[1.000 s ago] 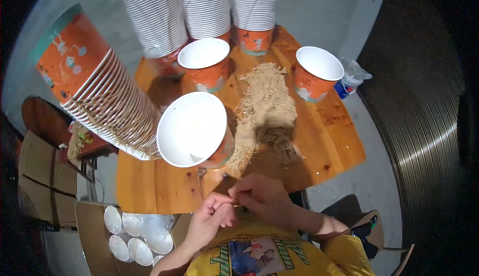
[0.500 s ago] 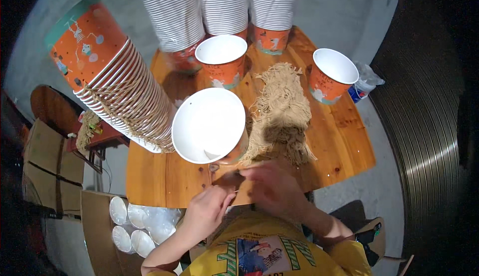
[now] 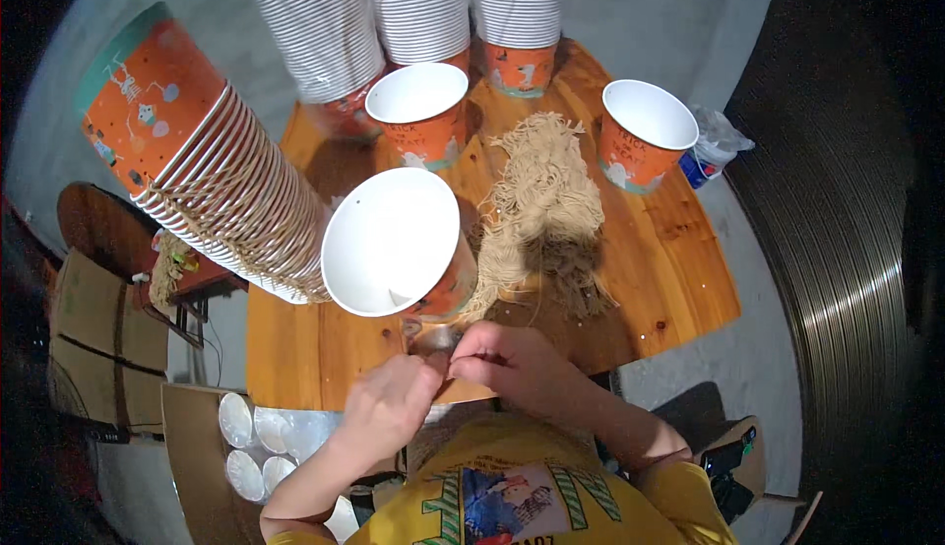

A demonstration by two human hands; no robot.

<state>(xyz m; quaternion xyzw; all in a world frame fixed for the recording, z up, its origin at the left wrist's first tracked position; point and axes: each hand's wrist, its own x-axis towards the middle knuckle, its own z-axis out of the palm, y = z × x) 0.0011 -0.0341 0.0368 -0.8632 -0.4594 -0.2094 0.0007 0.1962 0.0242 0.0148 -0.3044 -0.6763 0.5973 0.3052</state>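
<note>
My left hand (image 3: 389, 399) and my right hand (image 3: 514, 366) meet at the table's near edge, fingertips pinched close together. Whatever is between them is too small to make out. Just beyond stands an orange paper bucket (image 3: 392, 240) with a white inside, its mouth tipped toward me. To its right lies a bundle of tan cords (image 3: 551, 191), loose ends trailing toward my hands. Left of the bucket leans a tall stack of nested, upturned orange buckets (image 3: 231, 171), with cord handles hanging along their white rims.
Two single buckets stand farther back, one mid-table (image 3: 418, 112) and one at the right (image 3: 650, 131). Tall wrapped bucket stacks (image 3: 418, 13) line the back of the wooden table (image 3: 679, 279). On the floor at lower left, a cardboard box (image 3: 197, 456) holds more white-rimmed buckets.
My hands have come together; the right hand moved left and down to meet the left. The view has shifted slightly, while the buckets and cords stay in place.
</note>
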